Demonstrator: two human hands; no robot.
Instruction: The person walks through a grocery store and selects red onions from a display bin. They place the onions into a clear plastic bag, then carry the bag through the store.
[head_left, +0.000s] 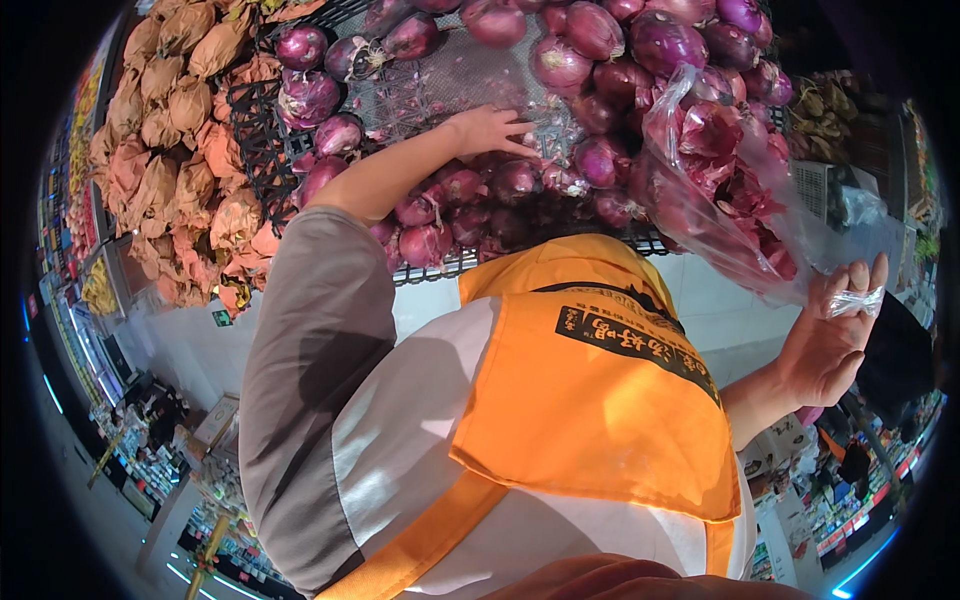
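Observation:
My left hand (490,128) reaches into a black mesh crate (262,140) of red onions (590,30). Its fingers lie spread on a bare patch of the crate's floor strewn with loose purple skins, with onions all around it, and it grips nothing that I can see. My right hand (832,340) is raised at the right and pinches the gathered top of a clear plastic bag (715,190). The bag hangs against the onion pile and holds purple onion skins. My grey sleeves and orange vest (590,400) fill the middle of the view.
A heap of brown, paper-wrapped produce (170,150) lies left of the onion crate. A pale floor (200,340) shows past the crate's edge. Shop shelves with goods (150,440) curve along the left and lower rim, and more shelving (860,480) at the right.

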